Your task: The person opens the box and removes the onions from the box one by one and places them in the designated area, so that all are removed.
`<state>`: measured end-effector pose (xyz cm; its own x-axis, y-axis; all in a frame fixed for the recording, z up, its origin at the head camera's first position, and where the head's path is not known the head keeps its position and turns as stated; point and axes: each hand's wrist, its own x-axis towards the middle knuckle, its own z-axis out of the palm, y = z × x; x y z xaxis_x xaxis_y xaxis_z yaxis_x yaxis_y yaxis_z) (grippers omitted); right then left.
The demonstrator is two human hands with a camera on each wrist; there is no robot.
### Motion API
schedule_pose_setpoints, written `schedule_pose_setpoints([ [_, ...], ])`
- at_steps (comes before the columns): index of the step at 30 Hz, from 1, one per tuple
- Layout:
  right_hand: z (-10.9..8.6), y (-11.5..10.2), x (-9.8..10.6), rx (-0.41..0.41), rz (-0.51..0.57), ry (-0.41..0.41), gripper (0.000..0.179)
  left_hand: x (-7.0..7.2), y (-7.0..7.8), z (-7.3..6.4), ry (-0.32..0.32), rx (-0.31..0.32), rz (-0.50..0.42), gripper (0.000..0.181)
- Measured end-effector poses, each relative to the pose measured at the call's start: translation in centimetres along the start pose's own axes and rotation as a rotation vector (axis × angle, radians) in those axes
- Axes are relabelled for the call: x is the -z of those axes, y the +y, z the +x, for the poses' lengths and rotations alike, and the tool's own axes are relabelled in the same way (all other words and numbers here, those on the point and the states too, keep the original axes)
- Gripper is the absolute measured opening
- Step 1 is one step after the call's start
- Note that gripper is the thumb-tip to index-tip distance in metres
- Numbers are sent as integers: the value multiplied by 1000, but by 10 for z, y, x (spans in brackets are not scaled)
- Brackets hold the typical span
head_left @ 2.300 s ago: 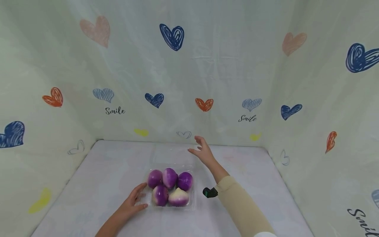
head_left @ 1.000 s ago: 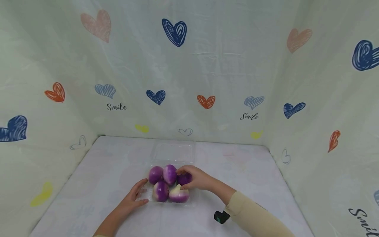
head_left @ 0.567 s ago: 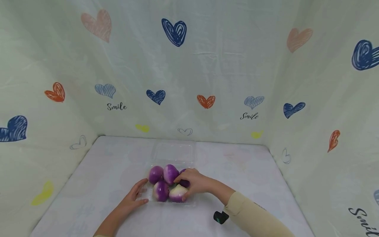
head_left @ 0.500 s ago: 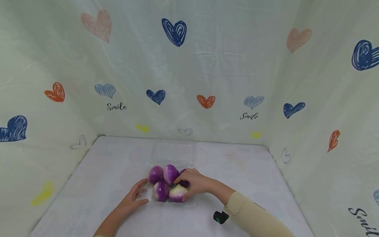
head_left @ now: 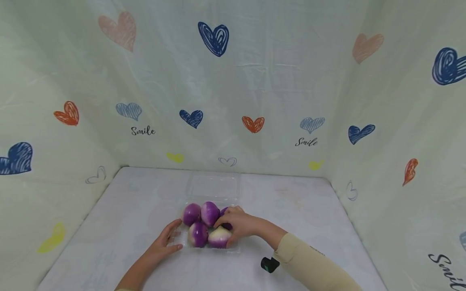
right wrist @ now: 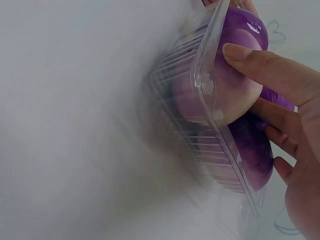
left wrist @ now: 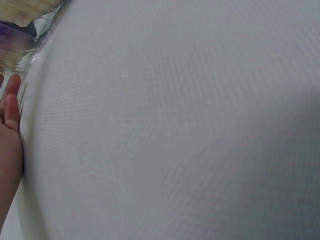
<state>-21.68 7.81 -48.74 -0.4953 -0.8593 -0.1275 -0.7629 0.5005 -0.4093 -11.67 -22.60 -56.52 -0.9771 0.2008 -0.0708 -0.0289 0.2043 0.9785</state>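
Note:
Several purple onions sit in a clear plastic clamshell box on the table. My right hand reaches in from the right and grips the front right onion, which has a pale pointed top. In the right wrist view the thumb lies on that onion, with fingers behind it. The back right onion is partly hidden under this hand. My left hand rests against the box's left side, fingers spread and relaxed. Other onions stand at back left, back middle and front left.
The box's clear lid lies folded back toward the rear edge of the white table. A curtain printed with hearts surrounds the table at the back and sides. A black wrist device hangs beneath my right sleeve.
My right hand has come down from above the lid to the onions, then its thumb moved onto the side of the front right one. The left hand has stayed beside the box.

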Motion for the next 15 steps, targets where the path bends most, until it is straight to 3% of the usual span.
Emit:
schedule_pose_setpoints([
  [15, -5, 1, 6, 5, 87, 18, 58, -2, 4, -1, 10, -1, 8, 80],
])
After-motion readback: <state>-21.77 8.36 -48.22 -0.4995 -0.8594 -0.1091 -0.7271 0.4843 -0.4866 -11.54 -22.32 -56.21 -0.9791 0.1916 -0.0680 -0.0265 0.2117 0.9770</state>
